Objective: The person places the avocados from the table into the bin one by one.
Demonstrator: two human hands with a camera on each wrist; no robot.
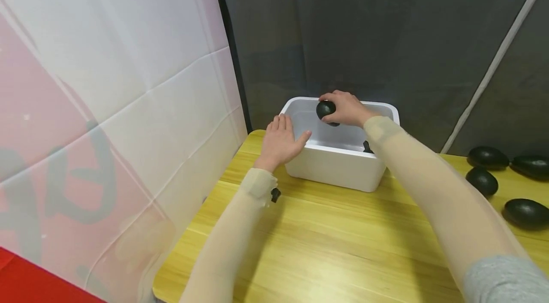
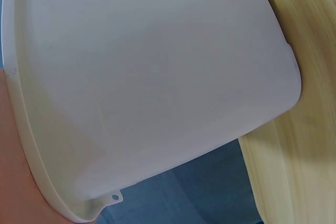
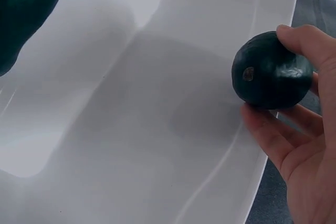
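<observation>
**Dark avocado held over the white tub**

The avocado (image 1: 325,109) is dark green, nearly black, glossy and rounded, its small brown stem scar facing into the white tub (image 1: 339,169). It hangs above the tub's open inside, near the far rim, clear of the floor. The tub is rectangular with rounded corners, upright, and a second dark avocado (image 3: 23,11) lies inside it.
</observation>
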